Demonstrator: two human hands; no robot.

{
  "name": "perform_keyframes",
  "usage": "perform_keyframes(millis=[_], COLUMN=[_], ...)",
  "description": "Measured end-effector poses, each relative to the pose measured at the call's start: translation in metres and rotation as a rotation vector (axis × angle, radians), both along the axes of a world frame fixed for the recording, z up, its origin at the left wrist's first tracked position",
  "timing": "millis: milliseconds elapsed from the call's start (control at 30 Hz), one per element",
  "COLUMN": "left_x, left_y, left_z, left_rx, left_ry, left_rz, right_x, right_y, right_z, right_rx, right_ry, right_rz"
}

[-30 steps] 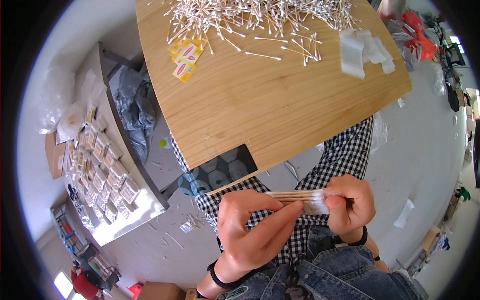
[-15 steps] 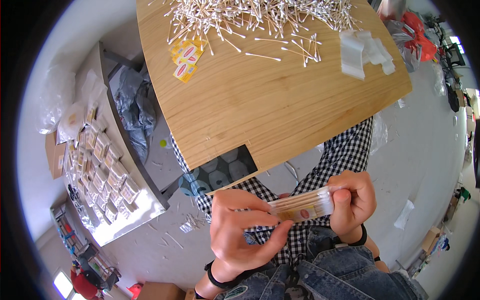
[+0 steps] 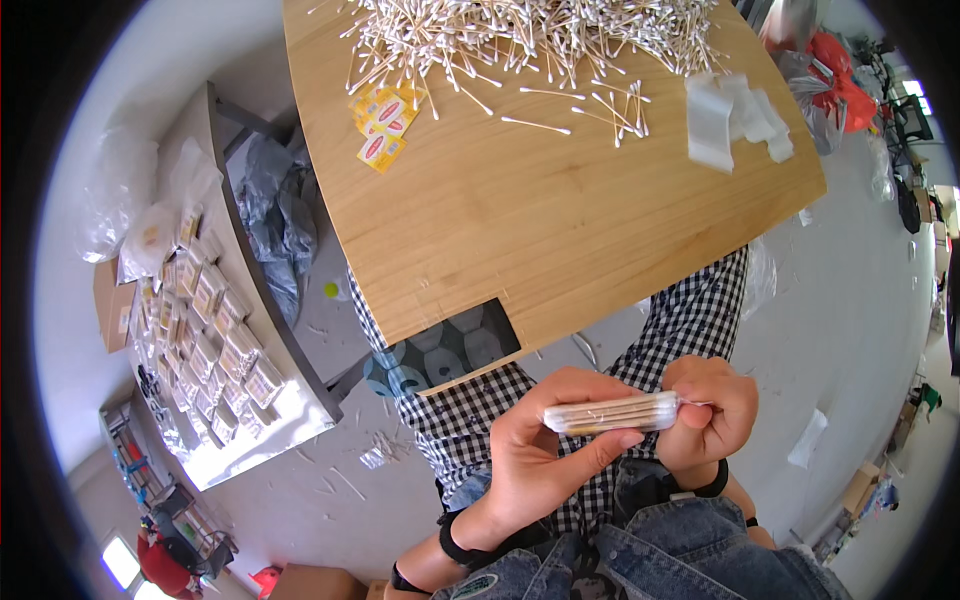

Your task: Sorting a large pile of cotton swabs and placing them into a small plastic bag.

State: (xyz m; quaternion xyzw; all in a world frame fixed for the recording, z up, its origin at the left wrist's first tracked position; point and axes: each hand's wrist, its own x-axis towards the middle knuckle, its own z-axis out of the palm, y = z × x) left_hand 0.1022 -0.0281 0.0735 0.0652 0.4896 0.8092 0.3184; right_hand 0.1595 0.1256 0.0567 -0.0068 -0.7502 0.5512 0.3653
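Note:
A small clear bag of cotton swabs [image 3: 612, 413] lies almost level above my lap, the white tips showing at both ends. My left hand [image 3: 528, 462] grips it from the left, fingers behind and thumb along its lower side. At the bag's right end, my right hand [image 3: 712, 415] is closed, pinching the loose plastic. Beyond my hands, the wooden table [image 3: 560, 220] carries a large heap of loose cotton swabs [image 3: 540, 35] at its far side. Yellow printed cards [image 3: 385, 120] lie at the left of the heap and empty clear bags [image 3: 712, 125] at the right.
A side table [image 3: 220, 460] on the left holds many filled swab packets [image 3: 215, 310]. Grey plastic [image 3: 275, 220] hangs between the tables. Stray swabs [image 3: 385, 450] lie on the floor. Red and clear bags [image 3: 835, 80] stand at the far right.
The bag has turned so its narrow edge faces up and the yellow card inside no longer shows. My left hand has moved right and wrapped around it.

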Motion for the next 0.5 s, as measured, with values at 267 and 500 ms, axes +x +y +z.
perform_keyframes(millis=[267, 500], left_x=[-0.006, -0.015], left_y=[-0.002, -0.011], left_z=[-0.006, 0.001], left_rx=[-0.061, -0.082], left_ry=[0.224, -0.013], left_rz=[0.028, -0.109], right_x=[-0.012, -0.013], right_y=[0.01, 0.005], right_z=[0.004, 0.025], right_rx=[0.112, 0.007], right_ry=[0.019, -0.275], right_rz=[0.062, 0.076])
